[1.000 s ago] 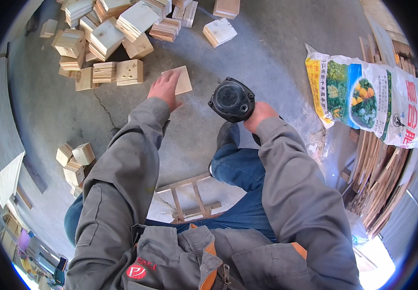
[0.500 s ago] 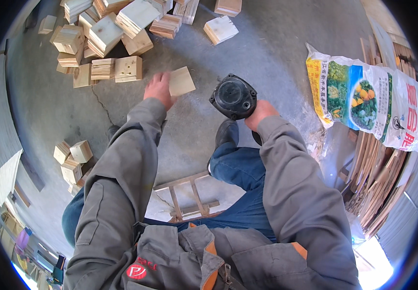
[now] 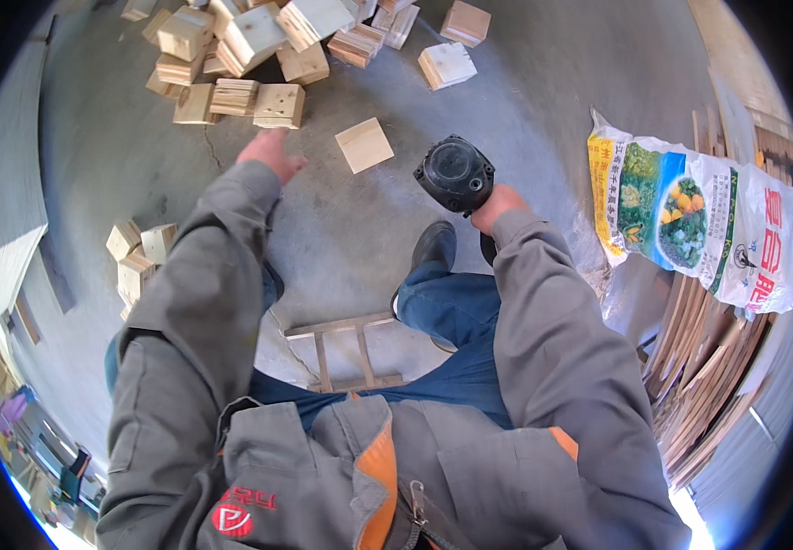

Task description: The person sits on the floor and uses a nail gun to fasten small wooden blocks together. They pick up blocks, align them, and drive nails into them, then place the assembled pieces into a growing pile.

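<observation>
My right hand [image 3: 500, 203] is wrapped round the handle of a black nail gun [image 3: 454, 172], its bolted round cap facing up. My left hand [image 3: 273, 156] reaches forward with thumb and fingers apart, holding nothing. Its fingertips are at the near edge of a wooden block [image 3: 279, 104] at the front of a pile; I cannot tell whether they touch. A pale square wooden piece [image 3: 365, 145] lies by itself between my left hand and the nail gun.
Many layered wooden blocks [image 3: 253, 41] are heaped at the far left, with a smaller group [image 3: 134, 266] nearer me. A wooden frame [image 3: 343, 353] lies between my legs. On the right, a printed plastic sack [image 3: 699, 215] rests against stacked wood strips [image 3: 704, 367]. Pale sheets [image 3: 2, 202] stand left.
My left hand has let go of the square wooden piece and moved left toward the block pile. The nail gun has shifted slightly right, still in my right hand. The view has shifted too.
</observation>
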{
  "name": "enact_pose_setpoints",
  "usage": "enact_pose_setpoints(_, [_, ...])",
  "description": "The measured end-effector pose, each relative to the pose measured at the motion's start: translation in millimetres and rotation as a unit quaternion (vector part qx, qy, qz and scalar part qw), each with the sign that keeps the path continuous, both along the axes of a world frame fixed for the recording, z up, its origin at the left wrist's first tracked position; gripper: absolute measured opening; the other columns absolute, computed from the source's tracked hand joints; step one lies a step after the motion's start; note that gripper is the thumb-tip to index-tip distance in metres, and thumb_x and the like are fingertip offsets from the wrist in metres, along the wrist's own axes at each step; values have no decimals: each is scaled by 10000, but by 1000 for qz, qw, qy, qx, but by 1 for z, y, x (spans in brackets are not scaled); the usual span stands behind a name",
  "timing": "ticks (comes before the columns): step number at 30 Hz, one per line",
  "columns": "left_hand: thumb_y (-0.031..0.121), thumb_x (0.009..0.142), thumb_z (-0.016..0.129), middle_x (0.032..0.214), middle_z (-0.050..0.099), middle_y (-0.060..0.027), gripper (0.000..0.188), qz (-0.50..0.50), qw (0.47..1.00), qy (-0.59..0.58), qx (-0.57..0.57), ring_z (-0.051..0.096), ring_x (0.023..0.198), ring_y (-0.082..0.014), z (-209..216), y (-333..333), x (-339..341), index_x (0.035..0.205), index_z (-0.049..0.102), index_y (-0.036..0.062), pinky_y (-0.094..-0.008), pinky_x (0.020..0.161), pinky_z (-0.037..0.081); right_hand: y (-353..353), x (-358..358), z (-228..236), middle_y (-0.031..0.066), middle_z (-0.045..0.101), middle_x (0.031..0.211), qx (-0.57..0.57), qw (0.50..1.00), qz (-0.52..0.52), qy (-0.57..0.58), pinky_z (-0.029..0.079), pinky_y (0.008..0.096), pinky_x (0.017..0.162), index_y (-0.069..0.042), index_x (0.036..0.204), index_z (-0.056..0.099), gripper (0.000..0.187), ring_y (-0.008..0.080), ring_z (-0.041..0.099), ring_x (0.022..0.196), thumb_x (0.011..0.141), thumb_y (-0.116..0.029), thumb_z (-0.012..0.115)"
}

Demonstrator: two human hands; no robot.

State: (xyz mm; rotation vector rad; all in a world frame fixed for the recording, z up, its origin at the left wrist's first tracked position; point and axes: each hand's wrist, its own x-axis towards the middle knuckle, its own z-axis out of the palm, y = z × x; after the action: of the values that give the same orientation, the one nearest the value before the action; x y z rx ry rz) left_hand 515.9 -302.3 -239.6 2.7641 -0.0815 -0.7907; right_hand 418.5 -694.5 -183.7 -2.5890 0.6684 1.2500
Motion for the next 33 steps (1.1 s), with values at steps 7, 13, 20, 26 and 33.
enact_pose_setpoints(7, [286,841,833,1291,682,-191,669,6,992,-48,-114,651,1206,-312,148,41,17,1394,575,14,-398,1030,514,-1,2,-22,220,722,1178,20,999,41,15,547,428,973,-53,1108,764,342,388,673,1155,807,-205,706])
enact_pose_setpoints(13, [287,859,815,1253,698,-175,599,-62,946,-162,-273,668,1166,-314,267,20,-66,1367,602,49,-392,1001,523,-13,-25,-27,214,728,1166,-9,998,64,-20,551,421,969,-54,1109,766,350,382,681,1143,789,-186,713])
enact_pose_setpoints(20, [296,857,796,1199,702,-192,562,-89,958,-237,-138,662,1129,-364,270,35,-71,1337,619,62,-444,931,543,-7,-23,-11,204,754,1068,16,996,70,-43,569,412,914,-85,1065,783,353,353,718,1067,720,-157,794])
enact_pose_setpoints(26, [296,865,791,1143,722,-194,536,-66,944,-279,-162,690,1062,-380,275,35,-58,1315,631,52,-449,900,557,-13,-26,14,120,782,972,135,973,28,-186,598,379,789,-67,1076,769,450,250,753,889,633,-94,843])
enact_pose_setpoints(33, [298,856,803,1130,728,-197,555,-58,954,-258,-139,703,1063,-365,273,46,-59,1327,631,59,-439,911,571,24,5,45,118,728,1184,262,910,118,-299,532,374,981,-128,1254,683,652,292,680,1121,611,-122,796])
